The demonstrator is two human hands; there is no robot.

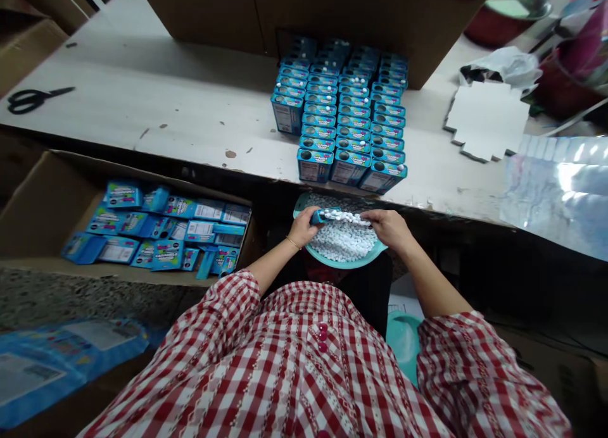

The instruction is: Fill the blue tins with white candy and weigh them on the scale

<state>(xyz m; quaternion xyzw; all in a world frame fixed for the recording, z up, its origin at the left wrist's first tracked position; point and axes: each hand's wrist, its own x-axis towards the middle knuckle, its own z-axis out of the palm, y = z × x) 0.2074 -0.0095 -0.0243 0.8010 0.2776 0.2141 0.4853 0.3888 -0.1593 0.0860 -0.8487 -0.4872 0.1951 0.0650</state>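
Over a turquoise bowl (349,264) of small white candies (341,240), my left hand (304,228) is closed around a small blue candy box (317,217), tilted on its side. My right hand (390,229) is pinched at the bowl's right side. Between its fingertips and the box's end runs a raised, narrow heap of white candies (346,217); whatever carries that heap is hidden. Just beyond the bowl, rows of blue candy boxes (352,131) stand upright on the white table (199,109), dark round openings on top, a few with loose candies on them.
At left, a cardboard box (28,235) holds many blue boxes. Black scissors (35,99) lie at the table's far left. A large carton (323,14) stands behind the rows. White cut card (489,118) and a plastic bag (508,64) are at right. A turquoise container (403,340) sits below.
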